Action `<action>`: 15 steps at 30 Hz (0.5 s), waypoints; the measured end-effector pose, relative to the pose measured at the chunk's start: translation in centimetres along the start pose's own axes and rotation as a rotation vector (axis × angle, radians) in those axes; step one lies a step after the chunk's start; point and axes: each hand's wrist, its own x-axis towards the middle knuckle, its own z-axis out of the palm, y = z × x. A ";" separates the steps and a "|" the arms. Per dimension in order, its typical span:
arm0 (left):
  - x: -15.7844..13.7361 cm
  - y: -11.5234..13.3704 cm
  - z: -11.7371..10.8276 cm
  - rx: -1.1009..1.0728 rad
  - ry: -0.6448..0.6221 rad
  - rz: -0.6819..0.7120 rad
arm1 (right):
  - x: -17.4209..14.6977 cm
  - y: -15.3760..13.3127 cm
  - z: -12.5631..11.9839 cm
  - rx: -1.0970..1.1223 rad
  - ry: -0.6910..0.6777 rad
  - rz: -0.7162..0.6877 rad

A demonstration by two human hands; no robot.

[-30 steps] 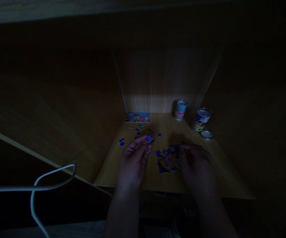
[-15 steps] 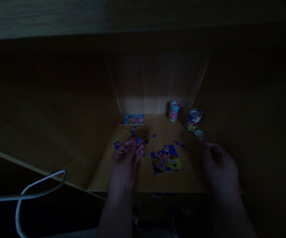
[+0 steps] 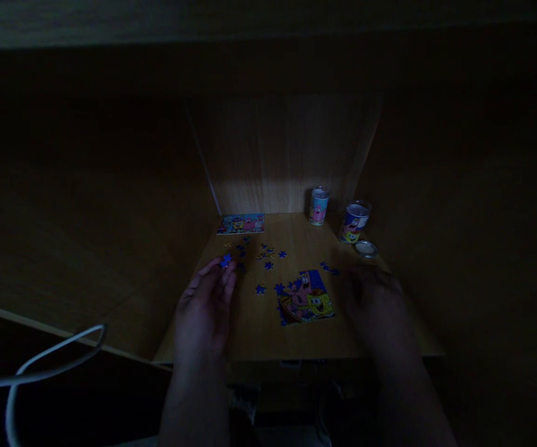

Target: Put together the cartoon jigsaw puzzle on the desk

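My left hand point(image 3: 207, 298) is palm up over the left of the wooden board, its thumb and fingers pinching a blue jigsaw piece point(image 3: 226, 260). A partly assembled cartoon jigsaw puzzle point(image 3: 306, 301) lies between my hands, its upper left edge ragged. My right hand point(image 3: 375, 304) hovers just right of the puzzle, back turned up and fingers curled down. Darkness and blur hide its fingertips, and nothing shows in it. Close to its fingertips lie a few joined blue pieces point(image 3: 328, 269). One loose blue piece point(image 3: 261, 289) sits left of the puzzle.
Several loose pieces point(image 3: 267, 254) are scattered behind the puzzle. A cartoon picture card point(image 3: 241, 224) lies at the back left. Two printed cans point(image 3: 318, 207) point(image 3: 354, 222) stand at the back right, beside a round lid point(image 3: 366, 249). Wooden walls enclose the board; a white cable point(image 3: 58, 366) loops at left.
My left hand has moved left with the blue piece, uncovering pieces on the board. My right hand has come inward, closer to the puzzle's right edge. The whole view has shifted slightly.
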 end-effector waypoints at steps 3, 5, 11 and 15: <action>0.2 0.5 -0.3 -0.020 0.028 0.026 | 0.0 -0.1 0.2 -0.013 -0.056 -0.064; 0.2 0.8 -0.4 -0.045 0.060 0.084 | 0.0 -0.2 0.4 -0.014 -0.099 -0.103; 0.4 1.4 -0.7 -0.079 0.111 0.214 | -0.1 -0.3 0.6 -0.062 -0.115 -0.099; -0.4 1.2 -0.7 0.084 0.052 0.216 | -0.2 -0.4 0.6 -0.088 -0.125 -0.085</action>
